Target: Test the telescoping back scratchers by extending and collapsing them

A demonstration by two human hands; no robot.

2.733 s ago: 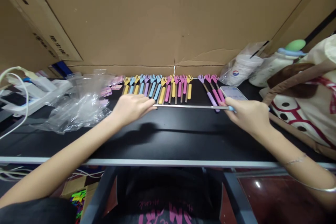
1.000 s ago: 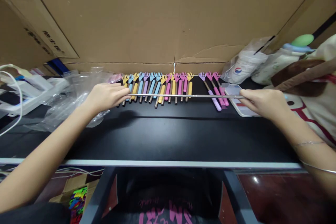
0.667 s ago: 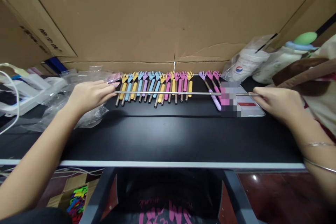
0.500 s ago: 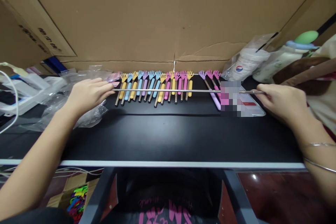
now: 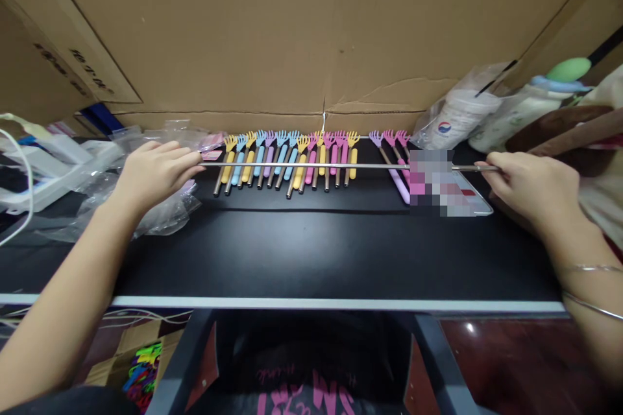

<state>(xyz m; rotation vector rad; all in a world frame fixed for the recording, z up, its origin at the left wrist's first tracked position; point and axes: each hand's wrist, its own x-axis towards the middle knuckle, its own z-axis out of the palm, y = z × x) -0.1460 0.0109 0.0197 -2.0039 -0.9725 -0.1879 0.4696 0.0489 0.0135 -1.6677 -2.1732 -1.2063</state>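
Stretched level above the black table [image 5: 304, 253] is a telescopic back scratcher [image 5: 292, 165], its thin metal rod drawn out long. My left hand [image 5: 158, 172] is closed round one end and my right hand [image 5: 533, 188] round the other; both ends are hidden in the fingers. Behind the rod lies a row of short back scratchers [image 5: 296, 172] with yellow, blue, purple and pink claw heads and handles. A smaller group in purple and pink [image 5: 396, 172] lies to the right, partly covered by a blurred patch.
Clear plastic bags [image 5: 160, 214] and a white plastic holder [image 5: 53, 172] are at left. A bagged cup [image 5: 455, 120] and a bottle [image 5: 525, 110] stand at right, near a phone-like flat object [image 5: 479, 201]. Cardboard [image 5: 292, 32] walls the back. Below is a box of colourful pieces [image 5: 143, 369].
My hands have moved slightly farther apart, left hand leftward and right hand rightward, and more of the rod shows between them. The back scratchers on the table have not moved.
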